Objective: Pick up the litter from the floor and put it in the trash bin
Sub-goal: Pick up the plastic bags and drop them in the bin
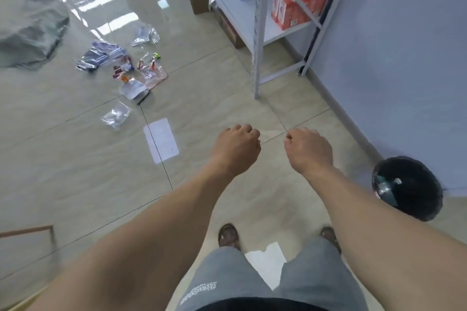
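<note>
While you are standing on the glossy beige tiled floor point(75, 171) beside the white shelf point(257, 33), crumpled wrappers point(121, 63) are lying scattered far left; your left hand point(238, 144) and right hand point(309, 149) are hanging clenched, empty, the black trash bin point(414, 189) sitting by the right wall.

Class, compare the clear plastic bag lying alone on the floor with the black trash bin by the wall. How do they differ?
The clear plastic bag is see-through and lies flat; the black trash bin is dark, round and stands upright. The bag lies left of the person, the bin right, against the wall. Both rest on the tiled floor.
</note>
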